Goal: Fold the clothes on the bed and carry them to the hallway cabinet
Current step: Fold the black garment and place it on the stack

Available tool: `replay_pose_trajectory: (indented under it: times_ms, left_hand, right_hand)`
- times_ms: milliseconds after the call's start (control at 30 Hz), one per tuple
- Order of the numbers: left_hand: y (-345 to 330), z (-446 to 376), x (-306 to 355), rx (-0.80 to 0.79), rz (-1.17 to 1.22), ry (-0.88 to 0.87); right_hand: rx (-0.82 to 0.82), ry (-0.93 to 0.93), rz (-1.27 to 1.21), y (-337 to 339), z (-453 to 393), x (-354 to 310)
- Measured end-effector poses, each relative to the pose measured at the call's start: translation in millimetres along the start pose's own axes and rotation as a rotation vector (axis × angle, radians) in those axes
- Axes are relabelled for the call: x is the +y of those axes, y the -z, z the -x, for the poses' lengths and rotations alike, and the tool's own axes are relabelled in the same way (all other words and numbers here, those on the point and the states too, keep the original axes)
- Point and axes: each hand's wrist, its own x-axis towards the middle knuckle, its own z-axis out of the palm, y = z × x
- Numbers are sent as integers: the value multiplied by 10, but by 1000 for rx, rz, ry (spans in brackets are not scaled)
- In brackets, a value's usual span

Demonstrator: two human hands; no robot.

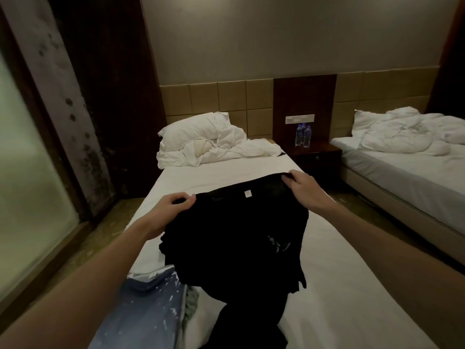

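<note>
At frame centre, left hand (173,206) and right hand (300,186) each pinch the black shirt's (236,238) top edge above the bed (339,285).

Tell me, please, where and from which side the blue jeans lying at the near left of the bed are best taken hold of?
Probably the waistband end of the blue jeans, the pale edge nearest the black garment, approached from the bed's left side. That edge lies exposed on the bed, while the right edge is crowded by greenish cloth. Both the left hand and right hand currently grip the black garment.
</note>
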Motion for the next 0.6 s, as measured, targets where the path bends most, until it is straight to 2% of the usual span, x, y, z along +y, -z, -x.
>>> replay_pose_trajectory:
  times_ms: [133,233,333,433,600]
  left_hand:
    - [-15,31,119,109,-103,-41]
    - [35,26,178,240,-157,-71]
    - [96,44,255,367,-284,-145]
    - [105,124,388,451,-449,-239]
    - [30,452,792,587,-476,-366]
  right_hand:
    - [-284,-186,-345,78,33,-91]
    - [-372,-185,-339,167,62,-117]
    - [-183,-107,-218,209,61,-179]
    - [-5,57,-94,305,105,-291]
    - [77,305,-3,557,350,-714]
